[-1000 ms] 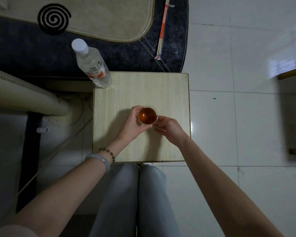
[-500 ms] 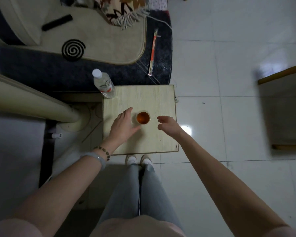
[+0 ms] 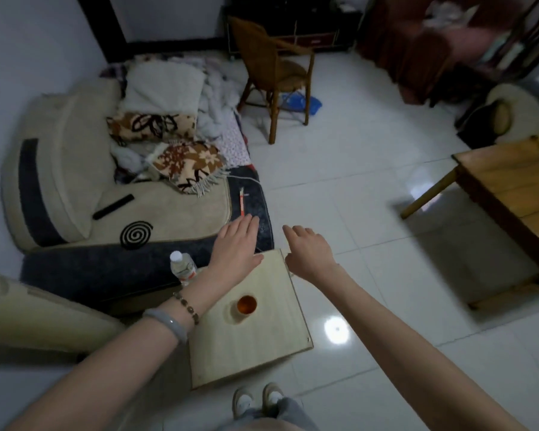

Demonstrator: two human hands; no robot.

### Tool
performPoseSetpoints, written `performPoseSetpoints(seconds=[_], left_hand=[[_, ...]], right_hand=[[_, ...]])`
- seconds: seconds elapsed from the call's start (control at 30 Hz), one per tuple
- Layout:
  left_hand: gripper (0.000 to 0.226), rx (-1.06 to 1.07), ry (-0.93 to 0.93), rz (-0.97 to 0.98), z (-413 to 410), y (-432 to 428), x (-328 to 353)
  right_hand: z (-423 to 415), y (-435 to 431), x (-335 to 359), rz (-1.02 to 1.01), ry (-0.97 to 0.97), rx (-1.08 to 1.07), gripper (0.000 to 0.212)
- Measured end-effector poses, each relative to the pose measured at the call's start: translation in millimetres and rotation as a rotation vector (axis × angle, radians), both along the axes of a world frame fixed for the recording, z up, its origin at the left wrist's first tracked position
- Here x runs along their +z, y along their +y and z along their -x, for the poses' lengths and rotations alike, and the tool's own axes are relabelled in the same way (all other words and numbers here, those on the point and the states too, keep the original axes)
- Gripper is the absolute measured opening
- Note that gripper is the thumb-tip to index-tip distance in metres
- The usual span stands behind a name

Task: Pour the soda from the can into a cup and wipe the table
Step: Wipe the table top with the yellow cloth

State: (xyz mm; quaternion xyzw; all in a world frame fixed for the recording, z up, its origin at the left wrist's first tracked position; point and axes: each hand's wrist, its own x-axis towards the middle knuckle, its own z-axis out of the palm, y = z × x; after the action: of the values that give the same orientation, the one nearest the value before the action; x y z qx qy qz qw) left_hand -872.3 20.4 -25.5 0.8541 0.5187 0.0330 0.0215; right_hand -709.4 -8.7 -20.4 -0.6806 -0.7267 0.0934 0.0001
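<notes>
A small clear cup (image 3: 246, 307) of amber drink stands on the low pale wooden table (image 3: 262, 343), near its middle. My left hand (image 3: 235, 245) hovers above the table's far edge with fingers straight, holding nothing. To its right my right hand (image 3: 308, 253) hangs over the table's far right corner, fingers loosely bent and empty. Both hands are well beyond the cup and apart from it. No can and no cloth is in view.
A plastic water bottle (image 3: 182, 269) stands at the table's far left corner. A cream sofa (image 3: 156, 209) with blankets lies behind, a wicker chair (image 3: 274, 70) farther back, a larger wooden table (image 3: 511, 185) at right. White floor tiles surround my feet (image 3: 257, 399).
Both hands let go of the cup and rose away from it toward the table's far edge. The view lifted, so the room beyond the table now shows.
</notes>
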Motion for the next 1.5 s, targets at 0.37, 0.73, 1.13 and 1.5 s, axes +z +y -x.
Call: performPoseSetpoints(seconds=[0.37,0.73,1.13,1.5], left_hand=[[0.076,-0.350,0.020,-0.278,-149.6,26.2,71.3],[0.078,-0.593,-0.013,-0.304,-351.3,-90.7,77.0],[0.080,-0.772,-0.084,-0.277,-543.1,-232.0,73.7],[0.078,-0.980,-0.105,-0.260,-718.3,-287.9,61.0]], right_hand=[[-112.4,-21.1,61.9,-0.353,-0.208,-0.367,0.067],[-291.2,-172.1,76.5,-0.351,-0.303,-0.607,0.064],[-451.7,-325.1,70.8,-0.323,-0.278,-0.848,0.069],[-597.0,-395.2,61.1,-0.256,-0.269,-1.041,0.072]])
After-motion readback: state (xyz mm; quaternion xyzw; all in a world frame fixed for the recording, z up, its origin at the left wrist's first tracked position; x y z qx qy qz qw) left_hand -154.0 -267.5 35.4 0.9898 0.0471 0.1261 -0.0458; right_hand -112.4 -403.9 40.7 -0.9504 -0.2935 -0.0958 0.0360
